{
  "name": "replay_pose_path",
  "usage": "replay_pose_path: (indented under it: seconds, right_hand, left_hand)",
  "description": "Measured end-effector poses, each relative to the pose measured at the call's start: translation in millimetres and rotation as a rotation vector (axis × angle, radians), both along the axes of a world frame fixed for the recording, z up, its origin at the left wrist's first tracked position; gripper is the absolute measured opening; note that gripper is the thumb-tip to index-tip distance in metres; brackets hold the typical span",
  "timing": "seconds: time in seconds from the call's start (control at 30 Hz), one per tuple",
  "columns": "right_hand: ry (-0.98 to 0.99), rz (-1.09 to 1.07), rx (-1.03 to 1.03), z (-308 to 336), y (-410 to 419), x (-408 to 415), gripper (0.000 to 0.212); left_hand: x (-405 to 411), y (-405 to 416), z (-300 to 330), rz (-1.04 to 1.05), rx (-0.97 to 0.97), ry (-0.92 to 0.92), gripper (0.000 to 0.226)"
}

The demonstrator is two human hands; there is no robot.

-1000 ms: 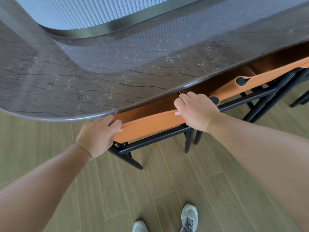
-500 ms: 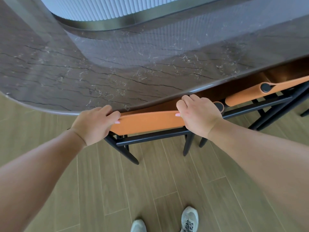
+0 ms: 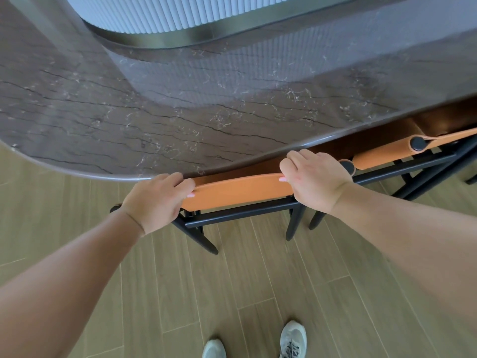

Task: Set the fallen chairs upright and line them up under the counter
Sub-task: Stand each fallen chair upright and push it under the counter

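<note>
Head view: both hands on the orange leather backrest of the near chair, centre of frame. Left hand grips the backrest's left end, fingers curled over the top edge. Right hand grips the right end, fingers wrapped over the top, thumb on the near face. Chair is upright, black frame, two rear legs on the floor; its seat sits under the counter edge, backrest just beside the rim. Dark brown marble counter fills the upper half, its rounded corner at centre left. Second chair, same orange backrest and black frame, stands upright at right of frame, just beside the first and also tucked under the counter. Fluted white panel with a dark metal base band at top centre. Wood-look plank floor across the lower half. Two grey sneakers at the bottom edge, centre right.
</note>
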State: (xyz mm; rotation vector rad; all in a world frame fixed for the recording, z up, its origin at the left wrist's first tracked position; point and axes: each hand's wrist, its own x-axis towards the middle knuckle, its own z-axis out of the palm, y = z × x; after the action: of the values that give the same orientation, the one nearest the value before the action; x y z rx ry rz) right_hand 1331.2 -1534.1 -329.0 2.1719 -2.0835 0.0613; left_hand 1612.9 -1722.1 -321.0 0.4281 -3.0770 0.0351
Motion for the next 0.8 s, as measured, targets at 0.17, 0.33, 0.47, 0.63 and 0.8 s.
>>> replay_pose_path:
  seconds: [0.17,0.33,0.47,0.63,0.8]
  right_hand:
    - [0.009,0.01,-0.008,-10,11,-14,0.021]
    - [0.007,0.022,-0.005,-11,11,-17,0.015]
    - [0.014,0.037,0.007,-11,13,-22,0.014]
    - [0.042,0.032,0.035,-10,14,-32,0.021]
    - [0.083,-0.022,0.063,-12,13,-28,0.04]
  left_hand:
    - [-8,17,-10,-0.025,-0.023,0.033,0.027]
    - [-9,19,-10,0.003,-0.025,0.049,0.022]
    - [-12,23,-9,-0.002,-0.002,0.033,0.021]
    - [-19,29,-13,0.005,-0.066,0.05,0.018]
    - [-23,34,-8,0.03,-0.09,-0.014,0.033]
